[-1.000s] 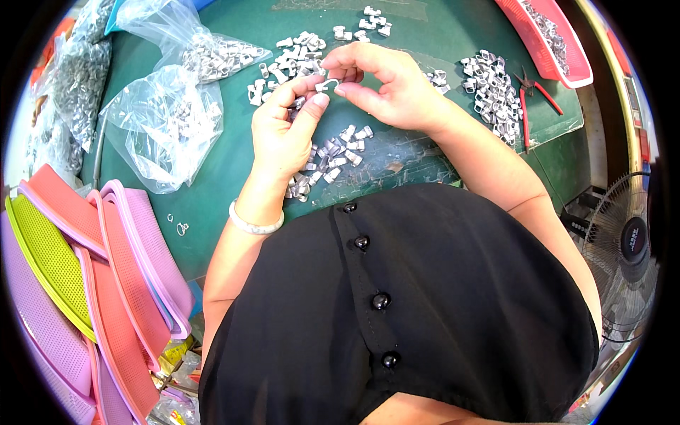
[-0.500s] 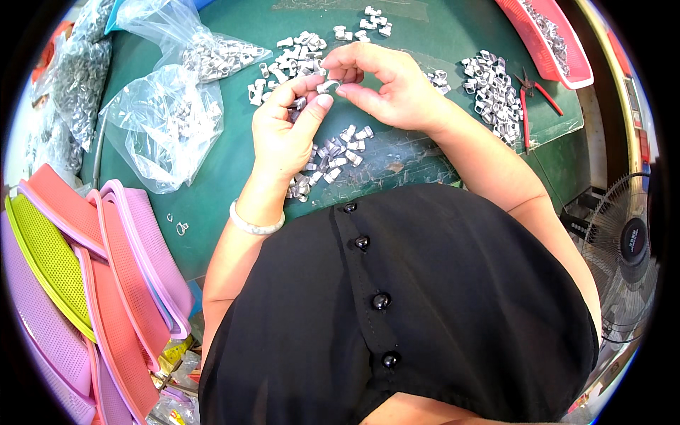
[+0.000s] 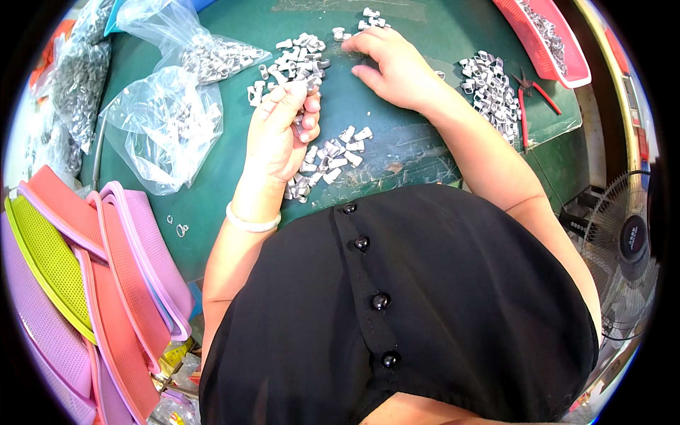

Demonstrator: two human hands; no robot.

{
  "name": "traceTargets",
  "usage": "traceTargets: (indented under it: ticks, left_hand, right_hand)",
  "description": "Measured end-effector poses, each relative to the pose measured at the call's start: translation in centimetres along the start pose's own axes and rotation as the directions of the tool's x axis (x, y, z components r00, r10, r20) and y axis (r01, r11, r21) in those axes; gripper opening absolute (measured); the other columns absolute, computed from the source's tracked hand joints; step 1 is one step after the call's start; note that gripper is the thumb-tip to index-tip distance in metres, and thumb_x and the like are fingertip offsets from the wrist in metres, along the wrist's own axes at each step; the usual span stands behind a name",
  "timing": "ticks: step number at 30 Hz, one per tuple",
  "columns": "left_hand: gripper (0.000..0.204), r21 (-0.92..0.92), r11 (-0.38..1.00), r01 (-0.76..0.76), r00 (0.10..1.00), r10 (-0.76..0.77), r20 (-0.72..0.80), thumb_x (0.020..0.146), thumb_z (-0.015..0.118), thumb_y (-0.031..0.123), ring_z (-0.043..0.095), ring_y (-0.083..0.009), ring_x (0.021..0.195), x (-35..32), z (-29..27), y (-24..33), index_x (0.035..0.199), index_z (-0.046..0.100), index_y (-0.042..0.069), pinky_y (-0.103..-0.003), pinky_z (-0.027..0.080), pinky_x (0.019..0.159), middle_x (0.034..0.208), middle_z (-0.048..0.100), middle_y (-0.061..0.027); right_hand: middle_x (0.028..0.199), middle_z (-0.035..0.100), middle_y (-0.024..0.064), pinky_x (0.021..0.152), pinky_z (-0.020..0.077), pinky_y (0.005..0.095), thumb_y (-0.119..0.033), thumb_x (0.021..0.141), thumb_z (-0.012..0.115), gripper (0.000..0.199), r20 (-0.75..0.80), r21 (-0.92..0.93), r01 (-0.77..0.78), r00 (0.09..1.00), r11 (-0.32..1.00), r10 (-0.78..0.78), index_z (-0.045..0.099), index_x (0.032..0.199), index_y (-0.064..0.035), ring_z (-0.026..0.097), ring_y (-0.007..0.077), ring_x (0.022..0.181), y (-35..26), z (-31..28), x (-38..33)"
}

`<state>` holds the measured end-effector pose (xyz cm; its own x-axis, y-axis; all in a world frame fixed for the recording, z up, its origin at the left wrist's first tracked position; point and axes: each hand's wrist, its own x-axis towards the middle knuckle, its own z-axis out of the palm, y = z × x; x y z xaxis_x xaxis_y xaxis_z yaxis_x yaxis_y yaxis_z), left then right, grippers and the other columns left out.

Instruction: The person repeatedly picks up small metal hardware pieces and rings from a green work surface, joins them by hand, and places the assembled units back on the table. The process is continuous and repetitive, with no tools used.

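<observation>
My left hand (image 3: 278,134) is closed with the thumb pressed over curled fingers. A bit of grey metal shows between its fingers, apparently one of the small silvery clip-like pieces; most of it is hidden. Just beyond the hand lies a heap of such pieces (image 3: 301,53), and a looser group (image 3: 333,157) spreads near its wrist. My right hand (image 3: 389,67) hovers over the green table, thumb and fingers apart, nothing visible in it. Its fingertips are close to a few pieces (image 3: 341,33) at the far side. Another small cluster (image 3: 372,20) sits behind them.
At right are a large pile of metal pieces (image 3: 490,95), red-handled pliers (image 3: 524,113) and a pink basket (image 3: 577,67) of parts. Clear plastic bags (image 3: 163,142) with pieces lie left. Stacked plastic baskets (image 3: 127,283) stand lower left; a fan (image 3: 623,248) is at far right.
My right hand has come away from the left and moved up and right, its fingers spreading. The left hand has turned and closed, and the piece pinched between both hands no longer shows there.
</observation>
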<state>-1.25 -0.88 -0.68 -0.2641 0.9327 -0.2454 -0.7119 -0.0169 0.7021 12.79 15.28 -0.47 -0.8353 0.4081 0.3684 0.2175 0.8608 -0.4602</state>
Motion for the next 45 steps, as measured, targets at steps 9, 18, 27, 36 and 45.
traceTargets:
  ticks: [9,18,27,36,45]
  left_hand:
    - [0.017,-0.176,0.982,0.073,0.997,-0.066,0.047,0.089,0.051,0.018,0.050,-0.0135,0.062,0.1,-0.5,0.4,0.087,0.057,0.002,-0.024,0.039,0.051,0.078,0.056,-0.0080]
    - [0.018,-0.160,0.986,0.039,0.998,-0.030,0.058,0.087,0.052,0.020,0.054,-0.0198,0.077,0.3,-1.4,0.3,0.092,0.057,0.003,-0.026,0.044,0.058,0.087,0.056,-0.0098]
    - [0.013,0.035,0.999,-0.006,0.999,0.007,-0.039,0.086,0.055,0.009,0.056,-0.0158,0.073,0.2,-0.5,0.2,0.098,0.058,0.003,-0.024,0.043,0.055,0.082,0.058,-0.0060]
    - [0.018,0.364,0.903,-0.227,0.951,0.287,-0.119,0.083,0.062,0.005,0.053,-0.0083,0.063,-0.3,1.5,-0.4,0.100,0.057,0.003,-0.017,0.039,0.049,0.081,0.058,-0.0027]
    - [0.015,0.531,0.756,-0.382,0.890,0.456,-0.009,0.079,0.065,0.001,0.053,-0.0057,0.075,-0.6,1.6,-0.8,0.094,0.061,0.003,-0.018,0.044,0.065,0.084,0.059,-0.0005]
  right_hand:
    - [0.098,0.055,0.0099,0.083,0.0415,0.0381,-0.012,0.075,0.064,0.033,-0.016,-0.156,0.089,0.996,0.984,-0.093,0.059,0.107,-0.0086,0.052,0.0288,0.094,-0.5,1.3,0.4]
    - [0.092,0.057,0.0075,0.084,0.0400,0.0397,-0.022,0.075,0.064,0.021,-0.005,-0.170,0.046,0.999,0.984,-0.047,0.065,0.094,-0.0130,0.053,0.0265,0.093,-0.7,2.1,1.4]
    - [0.083,0.056,0.0060,0.078,0.0420,0.0358,-0.016,0.075,0.065,0.015,-0.007,-0.105,0.062,0.998,0.993,-0.063,0.062,0.087,-0.0081,0.055,0.0243,0.084,-0.7,1.9,1.8]
    - [0.086,0.060,-0.0004,0.074,0.0448,0.0225,-0.007,0.083,0.062,0.012,0.179,0.705,-0.141,0.984,0.695,0.019,0.060,0.093,-0.0014,0.054,0.0072,0.081,-2.3,0.3,0.8]
    - [0.093,0.059,0.0026,0.078,0.0455,0.0237,-0.002,0.084,0.059,0.015,0.190,0.823,-0.134,0.981,0.551,-0.044,0.058,0.099,-0.0004,0.055,0.0091,0.084,-2.5,0.8,0.3]
